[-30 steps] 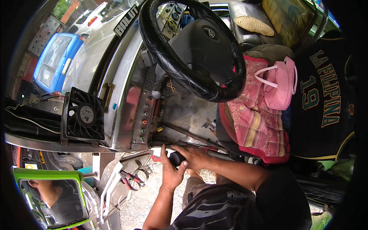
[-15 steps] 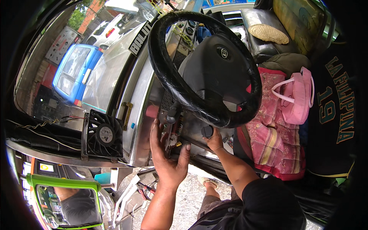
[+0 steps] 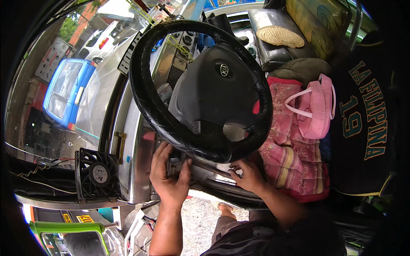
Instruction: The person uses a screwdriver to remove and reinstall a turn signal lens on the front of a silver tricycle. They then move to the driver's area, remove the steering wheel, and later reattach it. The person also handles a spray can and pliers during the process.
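Note:
My left hand [image 3: 170,181] is upright below the left part of the black steering wheel [image 3: 147,100]. Its fingers are stretched out and the thumb stands apart. A dark knob-like stalk end [image 3: 175,156] shows between them; whether I touch it cannot be told. My right hand [image 3: 250,177] is under the wheel's lower right rim, its fingers curled toward the thumb. The rim hides part of the fingertips, and what they hold, if anything, does not show. Between my hands lies a bare metal panel [image 3: 207,170].
A black fan [image 3: 99,174] with loose wires stands left, by the windshield. A green-framed mirror [image 3: 68,228] hangs lower left. Right of the wheel, a pink bag [image 3: 315,112] lies on a red patterned seat cover [image 3: 286,160]. A woven fan-like mat [image 3: 279,37] rests farther back.
My right hand has moved right, under the wheel rim; the round black knob at its fingertips is out of sight. My left hand's fingers have drawn closer to the stalk. The view has shifted.

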A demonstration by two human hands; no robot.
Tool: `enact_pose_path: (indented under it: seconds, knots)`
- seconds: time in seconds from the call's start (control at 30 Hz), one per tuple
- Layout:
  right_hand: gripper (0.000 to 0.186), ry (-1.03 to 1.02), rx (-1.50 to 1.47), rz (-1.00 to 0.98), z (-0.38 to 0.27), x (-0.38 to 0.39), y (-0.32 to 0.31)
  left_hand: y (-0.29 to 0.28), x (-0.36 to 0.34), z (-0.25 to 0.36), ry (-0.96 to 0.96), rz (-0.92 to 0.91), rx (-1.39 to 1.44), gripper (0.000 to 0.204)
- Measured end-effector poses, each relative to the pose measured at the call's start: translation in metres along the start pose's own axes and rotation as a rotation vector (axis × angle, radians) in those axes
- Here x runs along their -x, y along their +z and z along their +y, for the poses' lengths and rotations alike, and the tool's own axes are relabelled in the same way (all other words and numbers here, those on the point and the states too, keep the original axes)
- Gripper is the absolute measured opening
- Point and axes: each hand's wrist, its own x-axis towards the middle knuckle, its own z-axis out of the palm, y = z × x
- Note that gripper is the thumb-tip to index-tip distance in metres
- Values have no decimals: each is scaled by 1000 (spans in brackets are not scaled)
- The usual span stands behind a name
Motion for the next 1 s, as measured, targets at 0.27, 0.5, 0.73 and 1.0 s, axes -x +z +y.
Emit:
enact_pose_path:
  seconds: [0.27, 0.5, 0.73, 1.0]
  knots:
    - [28, -258, 394, 303, 28, -38, -56, 18, -3, -7, -96, 34, 103, 53]
    - [28, -248, 442, 263, 38, -32, -51, 19, 3, -15, -70, 68, 164, 51]
    - [25, -242, 493, 272, 29, -33, -50, 4, -4, -6, -36, 57, 49, 47]
    - [20, -215, 457, 261, 28, -31, -52, -6, -11, 3, 7, -6, -39, 46]
